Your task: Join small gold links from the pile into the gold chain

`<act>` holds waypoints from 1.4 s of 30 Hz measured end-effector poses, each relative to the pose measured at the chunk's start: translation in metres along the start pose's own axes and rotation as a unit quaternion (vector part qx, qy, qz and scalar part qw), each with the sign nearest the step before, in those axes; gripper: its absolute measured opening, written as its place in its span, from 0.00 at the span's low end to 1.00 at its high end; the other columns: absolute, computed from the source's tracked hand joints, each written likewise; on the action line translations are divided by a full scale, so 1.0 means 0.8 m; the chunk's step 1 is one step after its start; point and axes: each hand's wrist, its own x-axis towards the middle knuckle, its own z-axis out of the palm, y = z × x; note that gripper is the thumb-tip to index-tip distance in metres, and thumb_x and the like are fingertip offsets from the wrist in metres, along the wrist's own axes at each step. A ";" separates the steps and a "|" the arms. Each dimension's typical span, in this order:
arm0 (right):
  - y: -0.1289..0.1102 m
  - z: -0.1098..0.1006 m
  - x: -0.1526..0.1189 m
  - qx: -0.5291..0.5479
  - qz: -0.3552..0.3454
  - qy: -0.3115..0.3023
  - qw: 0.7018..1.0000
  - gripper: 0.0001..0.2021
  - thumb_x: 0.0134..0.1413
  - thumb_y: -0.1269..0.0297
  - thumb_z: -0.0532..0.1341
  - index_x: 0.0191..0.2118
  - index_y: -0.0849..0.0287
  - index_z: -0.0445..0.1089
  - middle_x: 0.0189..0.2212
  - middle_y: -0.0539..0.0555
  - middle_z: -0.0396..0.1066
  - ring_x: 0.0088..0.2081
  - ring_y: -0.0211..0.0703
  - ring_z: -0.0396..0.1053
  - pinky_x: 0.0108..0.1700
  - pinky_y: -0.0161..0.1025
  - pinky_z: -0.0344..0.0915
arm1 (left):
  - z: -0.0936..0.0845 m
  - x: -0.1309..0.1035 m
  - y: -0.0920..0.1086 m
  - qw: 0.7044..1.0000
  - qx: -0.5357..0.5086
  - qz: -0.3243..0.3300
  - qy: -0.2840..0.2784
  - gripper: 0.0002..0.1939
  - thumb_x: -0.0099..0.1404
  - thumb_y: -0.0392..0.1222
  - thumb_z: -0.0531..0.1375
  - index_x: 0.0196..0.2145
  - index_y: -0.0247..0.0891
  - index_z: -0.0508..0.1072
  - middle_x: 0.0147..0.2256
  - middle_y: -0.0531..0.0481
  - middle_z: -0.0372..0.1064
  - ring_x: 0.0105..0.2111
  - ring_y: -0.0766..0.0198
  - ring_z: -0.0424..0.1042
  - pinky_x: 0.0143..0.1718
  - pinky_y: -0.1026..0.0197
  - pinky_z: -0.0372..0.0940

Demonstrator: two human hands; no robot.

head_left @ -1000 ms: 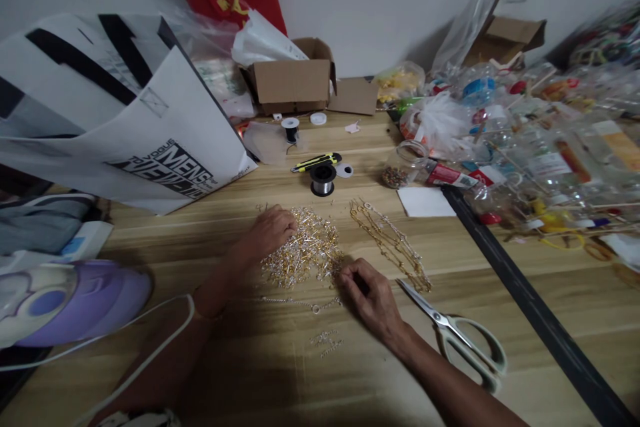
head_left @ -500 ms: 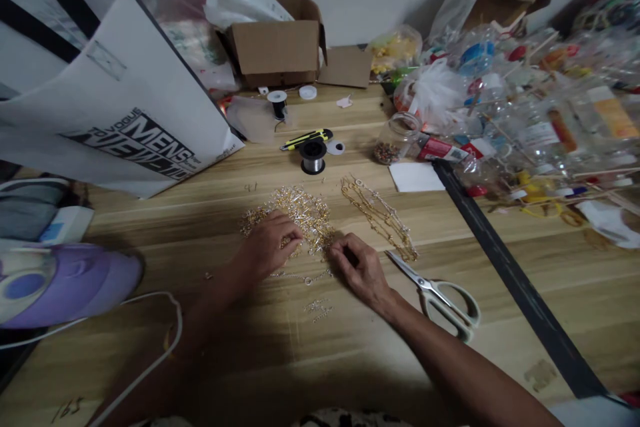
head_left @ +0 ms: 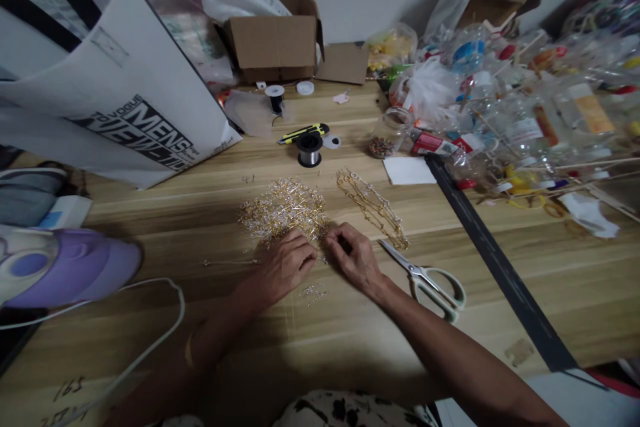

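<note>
A loose pile of small gold and silver chain pieces [head_left: 280,207] lies in the middle of the wooden table. At its near edge my left hand [head_left: 287,261] has curled fingers, with the fingertips hidden. A thin silver chain [head_left: 227,262] runs out to the left from beside this hand; the hand covers the rest. My right hand [head_left: 356,257] is pinched, thumb against fingers, at the pile's right edge. Whatever either hand holds is too small or hidden to make out. Several short chain bits [head_left: 313,292] lie just below the hands.
Finished-looking gold and silver chains [head_left: 373,207] and scissors [head_left: 425,280] lie to the right. Behind the pile stand a wire spool [head_left: 309,150], a yellow cutter [head_left: 304,134] and a jar of beads [head_left: 387,137]. Bagged plastic bottles [head_left: 525,107] crowd the right; a paper bag [head_left: 115,93] stands left.
My left hand has moved from on top of the pile toward me and right, closer to my right hand. The thin silver chain now shows farther left. My right hand stays pinched.
</note>
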 end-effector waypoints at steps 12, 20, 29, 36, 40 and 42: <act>0.000 0.000 -0.001 -0.007 0.000 -0.006 1.000 0.08 0.60 0.65 0.54 0.32 0.59 0.67 0.28 0.52 0.67 0.30 0.39 0.65 0.33 0.34 0.60 | 0.004 0.001 0.003 0.999 0.034 0.003 0.005 0.09 0.63 0.32 0.56 0.25 0.37 0.69 0.27 0.50 0.69 0.33 0.61 0.63 0.36 0.59 0.61; 0.001 0.000 -0.001 -0.012 -0.004 -0.004 1.000 0.08 0.60 0.64 0.54 0.32 0.59 0.67 0.28 0.51 0.67 0.30 0.39 0.65 0.33 0.35 0.60 | 0.005 0.001 0.003 1.000 -0.002 -0.012 0.011 0.09 0.63 0.32 0.56 0.25 0.37 0.69 0.27 0.49 0.67 0.34 0.61 0.63 0.38 0.58 0.62; 0.000 0.000 -0.001 -0.004 -0.007 -0.004 1.000 0.07 0.59 0.65 0.54 0.32 0.59 0.67 0.28 0.52 0.68 0.30 0.39 0.65 0.34 0.34 0.60 | 0.003 0.001 0.002 1.000 -0.013 -0.012 0.011 0.07 0.63 0.32 0.56 0.27 0.36 0.70 0.28 0.48 0.68 0.35 0.60 0.64 0.38 0.58 0.62; -0.001 0.001 -0.001 -0.002 -0.001 -0.004 1.000 0.07 0.59 0.66 0.54 0.31 0.59 0.66 0.28 0.52 0.67 0.30 0.39 0.64 0.33 0.34 0.60 | 0.003 0.000 0.001 1.000 -0.012 -0.013 0.014 0.07 0.62 0.32 0.56 0.27 0.37 0.69 0.28 0.49 0.68 0.34 0.61 0.64 0.39 0.58 0.62; -0.002 0.001 -0.001 -0.001 0.001 -0.004 1.000 0.07 0.59 0.67 0.55 0.31 0.59 0.66 0.28 0.51 0.67 0.30 0.38 0.64 0.33 0.34 0.60 | 0.003 0.000 0.001 1.000 -0.020 -0.013 0.019 0.07 0.62 0.32 0.57 0.27 0.36 0.69 0.28 0.49 0.69 0.34 0.61 0.64 0.40 0.58 0.62; -0.001 0.001 -0.001 0.001 0.002 -0.005 1.000 0.07 0.59 0.67 0.55 0.31 0.60 0.66 0.28 0.51 0.67 0.30 0.38 0.64 0.33 0.34 0.60 | 0.002 0.000 0.001 0.999 -0.024 -0.016 0.019 0.07 0.62 0.32 0.57 0.27 0.36 0.69 0.28 0.49 0.69 0.34 0.61 0.64 0.40 0.58 0.62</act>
